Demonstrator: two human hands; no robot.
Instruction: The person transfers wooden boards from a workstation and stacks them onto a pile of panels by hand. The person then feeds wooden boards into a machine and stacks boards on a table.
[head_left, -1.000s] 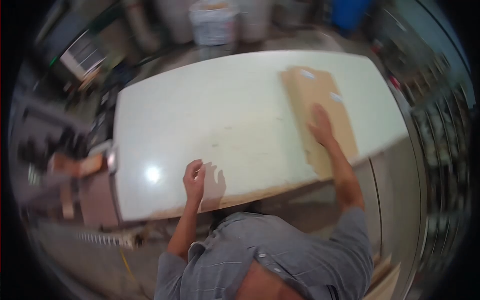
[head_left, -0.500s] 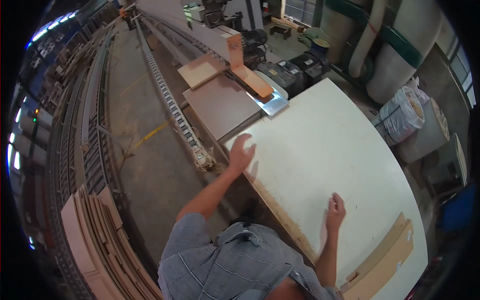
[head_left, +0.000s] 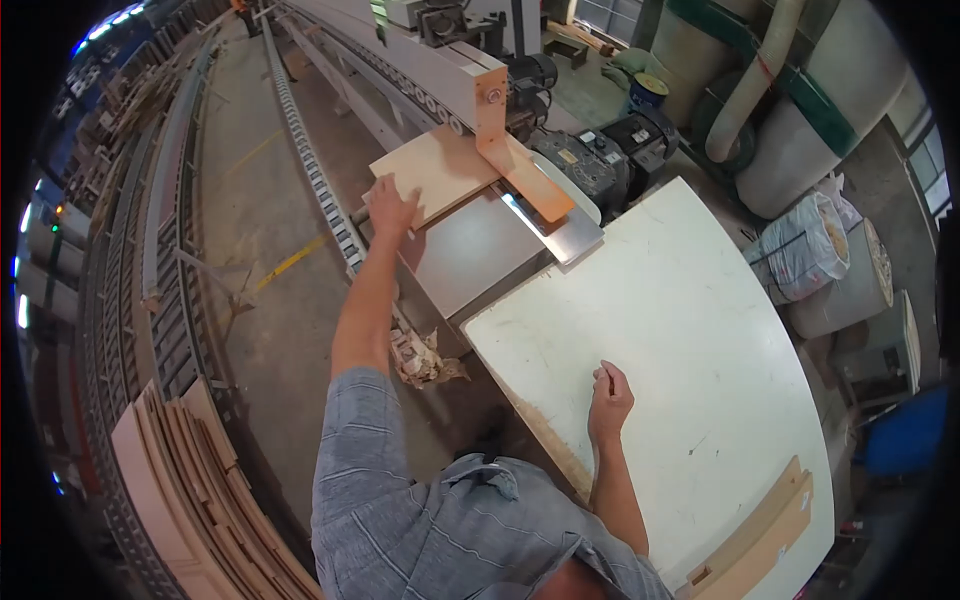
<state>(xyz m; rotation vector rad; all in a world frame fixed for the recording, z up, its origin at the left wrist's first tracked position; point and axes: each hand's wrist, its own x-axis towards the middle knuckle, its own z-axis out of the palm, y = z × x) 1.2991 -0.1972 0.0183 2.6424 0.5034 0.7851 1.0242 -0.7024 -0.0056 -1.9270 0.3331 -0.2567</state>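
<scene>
My left hand (head_left: 394,208) reaches out to the near corner of a flat wooden board (head_left: 440,172), fingers spread and touching its edge. The board lies at the machine's outfeed, partly over a smooth metal plate (head_left: 475,250). Over the white table (head_left: 700,320) is my right hand (head_left: 611,388), its fingers curled together; whether anything is between them is too small to tell. Long light-brown boards with small white labels (head_left: 755,535) lie at the table's lower right.
An orange guard (head_left: 530,180) and black motors (head_left: 620,150) stand beyond the plate. A roller chain track (head_left: 310,150) runs along the left. Stacked panels (head_left: 205,480) are at lower left. White sacks (head_left: 800,250) stand at the right. A distant person (head_left: 243,12) is at the top.
The view has swung left toward the machine. My left hand has moved from over the white table to the board by the machine. My right hand has left the labelled boards and its fingers have curled.
</scene>
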